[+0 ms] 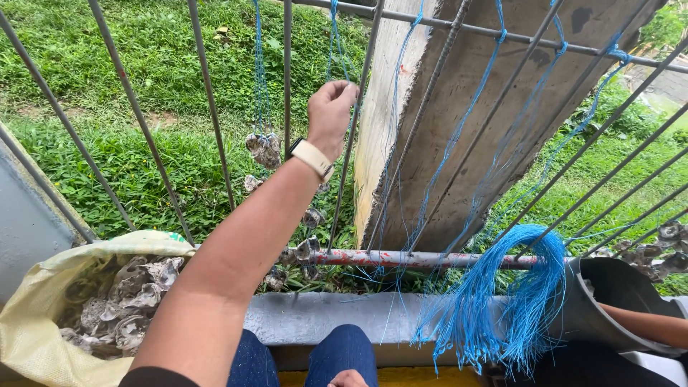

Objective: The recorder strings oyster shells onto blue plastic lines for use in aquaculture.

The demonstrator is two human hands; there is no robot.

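My left hand (331, 115), with a pale watch on the wrist, reaches up to the metal railing (215, 143) and pinches a thin blue string (335, 29) that hangs from the top bar. Oyster shells (309, 248) hang in a line below that hand. Another shell cluster (264, 149) dangles on a neighbouring blue string just left of the hand. Only a small part of my right hand (349, 378) shows at the bottom edge between my knees, and its fingers are hidden.
A yellow sack (32, 337) full of oyster shells stands at lower left. A thick bundle of blue strings (502, 301) hangs over a rail at right, beside a grey bucket (616, 301) and another person's forearm (645, 326). A concrete post (459, 122) rises behind the railing; grass lies beyond.
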